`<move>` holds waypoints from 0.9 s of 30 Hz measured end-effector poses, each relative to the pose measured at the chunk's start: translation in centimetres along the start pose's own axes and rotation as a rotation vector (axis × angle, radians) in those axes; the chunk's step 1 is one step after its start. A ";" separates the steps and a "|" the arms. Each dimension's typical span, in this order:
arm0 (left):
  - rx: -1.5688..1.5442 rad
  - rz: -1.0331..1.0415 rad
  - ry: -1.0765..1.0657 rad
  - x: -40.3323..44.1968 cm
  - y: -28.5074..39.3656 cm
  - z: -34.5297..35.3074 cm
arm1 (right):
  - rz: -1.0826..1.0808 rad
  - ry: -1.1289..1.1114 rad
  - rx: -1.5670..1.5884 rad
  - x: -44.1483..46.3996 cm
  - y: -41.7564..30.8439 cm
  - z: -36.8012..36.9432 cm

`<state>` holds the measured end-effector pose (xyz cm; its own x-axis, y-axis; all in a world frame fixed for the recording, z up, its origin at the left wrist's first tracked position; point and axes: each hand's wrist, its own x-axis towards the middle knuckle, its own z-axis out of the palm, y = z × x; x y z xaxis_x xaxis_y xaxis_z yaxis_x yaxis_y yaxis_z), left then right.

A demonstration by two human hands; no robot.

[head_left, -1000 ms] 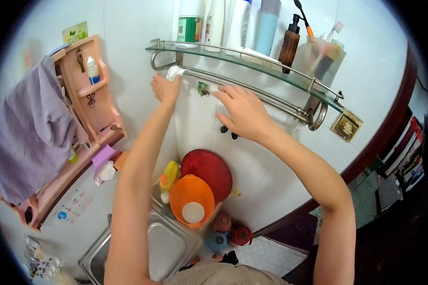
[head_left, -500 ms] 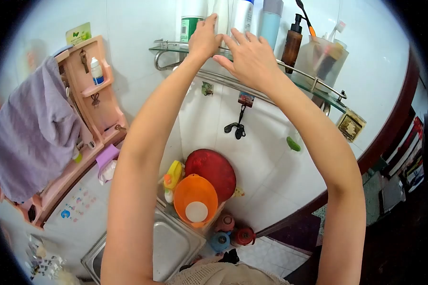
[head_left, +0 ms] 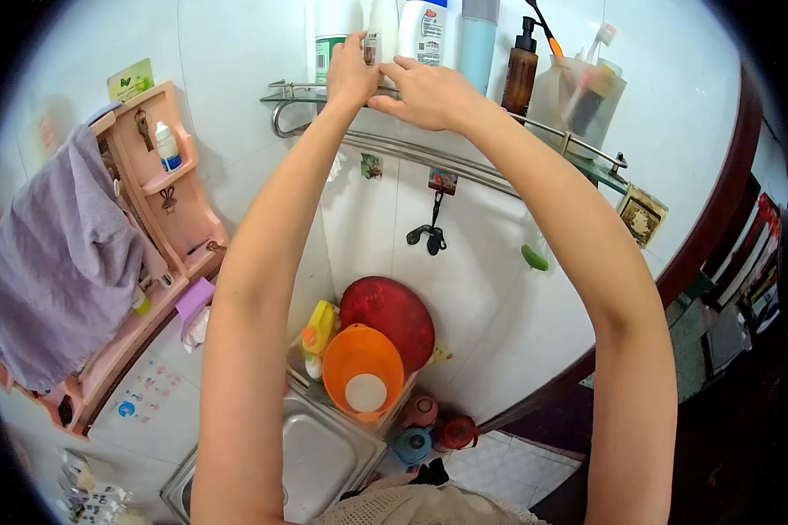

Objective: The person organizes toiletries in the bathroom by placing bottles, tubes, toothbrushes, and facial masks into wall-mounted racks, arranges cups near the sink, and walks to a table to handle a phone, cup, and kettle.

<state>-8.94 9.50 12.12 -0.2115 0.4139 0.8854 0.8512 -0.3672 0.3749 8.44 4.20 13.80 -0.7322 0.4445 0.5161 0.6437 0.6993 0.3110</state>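
Observation:
My left hand point(head_left: 352, 77) is raised to the front edge of the glass shelf point(head_left: 611, 178), its fingers stretched up before a green-and-white tub point(head_left: 326, 51) and a pale bottle point(head_left: 383, 26). Close beside it my right hand point(head_left: 425, 94) reaches over the metal rail, fingers apart, below a white bottle with a blue cap point(head_left: 422, 33). The fingertips of both hands nearly meet. Nothing is visibly held in either hand; whether they touch the bottles cannot be told. Part of a white cloth point(head_left: 334, 166) shows under the shelf beside my left forearm.
Right along the shelf stand a light-blue bottle point(head_left: 477, 44), a brown pump bottle point(head_left: 520, 70) and a toothbrush cup point(head_left: 578, 101). A black hook point(head_left: 429, 236) hangs beneath. Lower down are an orange bucket point(head_left: 363, 359) and sink point(head_left: 311, 455). A purple towel point(head_left: 61, 254) hangs left.
Both my hands have risen from the rail below the shelf to the bottles. My left hand has let go of the white cloth and moved up and right. The view has shifted slightly.

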 end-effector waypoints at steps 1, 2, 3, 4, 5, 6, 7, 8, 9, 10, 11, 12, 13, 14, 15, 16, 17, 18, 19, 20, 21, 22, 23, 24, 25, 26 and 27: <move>-0.021 0.006 0.015 -0.2 -0.1 0.0 | -0.017 0.040 -0.005 -0.2 0.0 0.1; -0.043 0.012 0.032 -0.3 -0.2 -0.1 | -0.036 0.081 -0.013 -0.3 0.0 0.1; -0.044 0.014 0.036 -0.3 -0.3 -0.2 | -0.037 0.083 -0.017 -0.3 0.1 0.2; -0.061 0.020 0.062 -0.5 -0.3 -0.2 | -0.024 0.085 -0.026 -0.3 0.2 0.4; -0.078 0.029 0.084 -0.6 -0.3 -0.2 | -0.007 0.088 -0.033 -0.4 0.4 0.6; -0.080 0.033 0.082 -0.9 0.1 -0.3 | -0.003 0.089 -0.034 -0.6 0.3 0.5; -0.036 0.082 0.145 -1.3 0.8 -0.6 | 0.006 0.099 -0.022 -0.8 0.2 0.5; 0.007 0.131 0.209 -1.7 1.6 -0.9 | 0.016 0.108 -0.011 -1.0 0.1 0.4; 0.002 0.133 0.208 -2.3 2.6 -1.2 | 0.020 0.108 -0.015 -1.8 -0.1 0.2; 0.028 0.287 0.242 -2.8 3.6 -1.5 | 0.041 0.212 -0.157 -3.0 -0.3 -0.1; 0.053 0.438 0.280 -3.2 4.8 -1.8 | 0.057 0.315 -0.301 -4.0 -0.4 -0.5; 0.050 0.433 0.286 -3.4 5.7 -1.9 | 0.052 0.312 -0.307 -4.5 -0.6 -1.1; 0.029 0.488 0.221 -3.6 6.5 -1.8 | 0.155 0.224 -0.261 -5.1 -0.8 -1.8; 0.008 0.542 0.151 -4.0 7.1 -1.7 | 0.261 0.134 -0.211 -5.5 -0.8 -2.0; -0.027 0.551 0.132 -3.6 7.0 -0.9 | 0.261 0.126 -0.207 -5.5 -0.2 -1.3; -0.030 0.547 0.127 -3.7 7.2 -0.5 | 0.201 0.191 -0.192 -5.2 0.5 -0.4; -0.063 0.496 0.104 -3.7 7.5 -0.1 | 0.141 0.258 -0.180 -5.0 1.3 0.4; -0.095 0.446 0.082 -3.7 7.8 0.1 | 0.143 0.256 -0.183 -5.1 1.4 0.2; -0.099 0.447 0.084 -3.7 8.0 0.2 | 0.131 0.223 -0.159 -5.1 1.5 0.0; -0.103 0.426 0.074 -3.7 8.0 0.3 | 0.119 0.190 -0.135 -5.2 1.6 -0.2; -0.106 0.406 0.065 -3.8 8.1 0.3 | 0.119 0.190 -0.139 -5.6 1.8 -0.4; -0.109 0.406 0.068 -3.8 8.0 0.3 | 0.061 0.285 -0.178 -6.4 2.0 -0.5; -0.118 0.413 0.053 -3.9 7.9 0.2 | 0.003 0.378 -0.216 -7.2 2.2 -0.6; -0.126 0.418 0.037 -3.9 7.7 0.1 | 0.001 0.377 -0.217 -8.1 2.2 -1.3; -0.127 0.414 0.041 -3.9 7.6 0.0 | 0.057 0.384 -0.251 -9.1 2.0 -2.4; -0.135 0.432 0.029 -4.0 7.4 0.0 | 0.113 0.390 -0.282 -9.7 1.7 -3.4; -0.142 0.449 0.016 -4.0 7.3 0.1 | 0.109 0.385 -0.280 -9.8 1.4 -4.1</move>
<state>-1.84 5.23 11.33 0.1547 0.1756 0.9722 0.7862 -0.6178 -0.0135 17.41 -1.47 12.48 -0.5553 0.2303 0.7991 0.7861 0.4588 0.4141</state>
